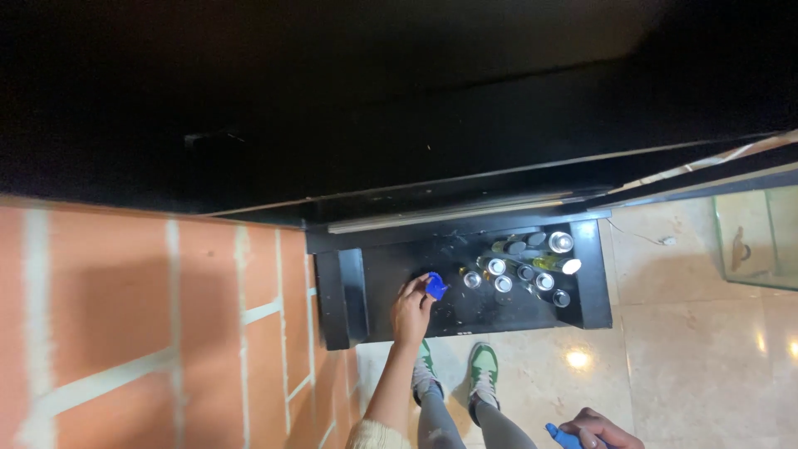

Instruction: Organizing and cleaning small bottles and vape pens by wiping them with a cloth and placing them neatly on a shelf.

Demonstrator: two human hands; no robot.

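Blue was the small cloth [436, 286] that the left hand [412, 309] pressed on the black shelf [391, 283], its fingers closed around the cloth. The cloth lay on the left part of the shelf, near its middle, just beside the nearest of the small bottles [525, 264]. These bottles and jars stood together on the right part of the shelf, most of them with silver caps, some with yellow-green glass; they were close to each other but apart from the hand.

The right hand [600, 431] was low at the bottom edge of the view, well apart from the shelf, and it gripped a blue spray bottle [564, 436], of which only the top was visible.

Under the shelf, two shoes [453, 370] with green parts stood on the shiny beige floor [690, 366]. To the left was a wall of orange bricks [125, 316] with pale joints. At the far right stood a glass tank [761, 237] on the floor.
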